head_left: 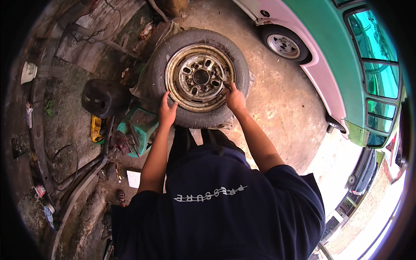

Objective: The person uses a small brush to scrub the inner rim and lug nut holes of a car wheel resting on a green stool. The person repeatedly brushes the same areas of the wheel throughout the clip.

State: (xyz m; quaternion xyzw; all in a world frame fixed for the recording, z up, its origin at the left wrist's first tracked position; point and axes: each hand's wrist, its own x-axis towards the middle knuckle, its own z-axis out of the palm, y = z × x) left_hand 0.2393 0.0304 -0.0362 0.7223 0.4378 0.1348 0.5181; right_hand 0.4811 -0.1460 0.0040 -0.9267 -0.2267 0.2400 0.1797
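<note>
A worn black tyre (236,58) on a rusty steel rim (200,76) lies flat on the concrete ground in front of me. My left hand (167,112) rests on the tyre's near left edge, fingers spread against the rim's lip. My right hand (234,98) is closed around a thin metal tool (224,82) whose tip pokes at the rim's right edge, where rim meets rubber. My dark blue shirt fills the lower middle of the view.
A green and pink vehicle (342,52) with its wheel (284,44) stands to the right. A black plastic canister (104,97), a teal stool (141,128) with tools and scattered hoses and scraps lie on the left. Bare concrete lies to the right of the tyre.
</note>
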